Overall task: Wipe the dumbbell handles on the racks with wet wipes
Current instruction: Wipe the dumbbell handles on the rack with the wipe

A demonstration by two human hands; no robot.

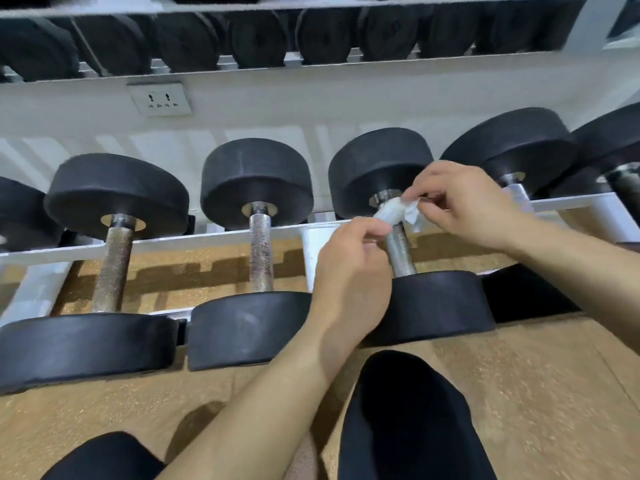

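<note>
**Q:** Where was the crumpled white wet wipe (394,211)?

**A:** It was wrapped round the far end of the knurled grey steel handle (401,251) of a black round-headed dumbbell (433,303). This dumbbell lay on the lower tier of the white metal rack (207,238), and the wipe sat just below its far head.

**Q:** And the hands?

**A:** Both gripped the wipe. The left hand (349,268), fingers curled, pinched its near end beside the handle. The right hand (464,206) pinched the loose tail on the handle's right side between thumb and fingertips. The hands sat close together on either side of the handle, not touching.

**Q:** What surrounded them?

**A:** Two similar dumbbells with rust-flecked handles (260,251) lay to the left, and others to the right. A row of black dumbbell heads (256,39) filled the upper tier, and a white double wall socket (160,98) showed between the tiers. Black-clad knees (408,417) rose over the tan speckled floor (536,393)
</note>
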